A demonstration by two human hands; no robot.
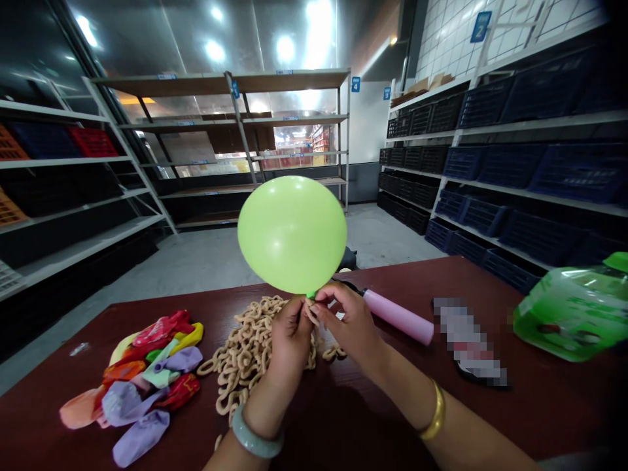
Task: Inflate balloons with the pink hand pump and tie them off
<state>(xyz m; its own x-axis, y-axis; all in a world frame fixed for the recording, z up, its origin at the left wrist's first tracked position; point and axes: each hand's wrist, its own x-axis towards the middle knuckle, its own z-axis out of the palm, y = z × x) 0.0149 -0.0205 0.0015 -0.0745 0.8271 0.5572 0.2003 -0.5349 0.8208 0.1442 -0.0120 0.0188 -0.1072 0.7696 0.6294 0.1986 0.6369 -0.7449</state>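
Note:
An inflated lime-green balloon (292,232) stands upright above the table, its neck pointing down. My left hand (293,333) is closed around the neck with thumb and fingertips. At the same spot my right hand (350,320) pinches the neck from the other side. A small beige strip shows between the fingertips; whether it is one of the loops I cannot tell. Beneath and beside my left hand lies a heap of beige ring-shaped loops (245,347). Several flat balloons (157,366) in purple, red, orange, yellow and green are piled to the left.
On the dark red table (392,418), a pink cylinder, apparently a balloon pump (398,316), lies beyond my right hand. Further right are a blurred-out dark-edged object (471,343) and a bottle of green liquid (574,311). Metal shelves (235,124) and crates (579,170) surround the room.

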